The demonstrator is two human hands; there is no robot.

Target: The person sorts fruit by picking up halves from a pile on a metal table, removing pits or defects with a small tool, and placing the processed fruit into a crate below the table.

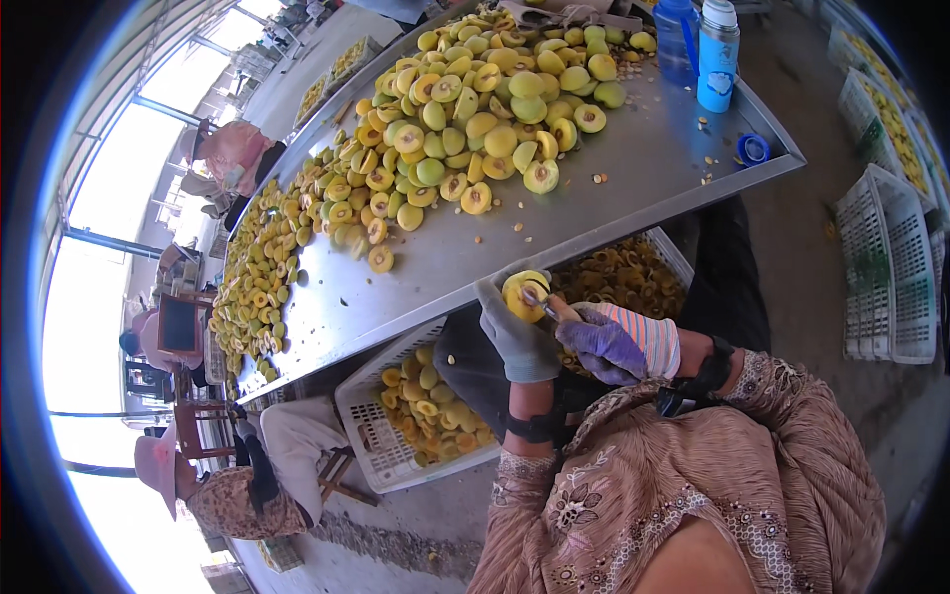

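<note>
My left hand (517, 335), in a grey glove, is closed around a yellow stone-fruit half (521, 300) just off the near table edge. My right hand (616, 342) wears a purple glove with a striped cuff and grips a small pitting knife (562, 309) by its wooden handle. Its metal tip meets the cut face of the fruit; how deep it goes I cannot tell. Beyond my hands, a heap of halved yellow-green fruit (435, 144) covers much of the metal table (435, 267). Several show brown hollows or stones.
Below my hands is a crate of brownish fruit pieces (628, 280); a white crate (361, 421) with yellow fruit stands left of my knees. A blue bottle (716, 59), blue jug (677, 40) and blue lid (753, 149) are at the table's right end. A co-worker (237, 485) sits at left.
</note>
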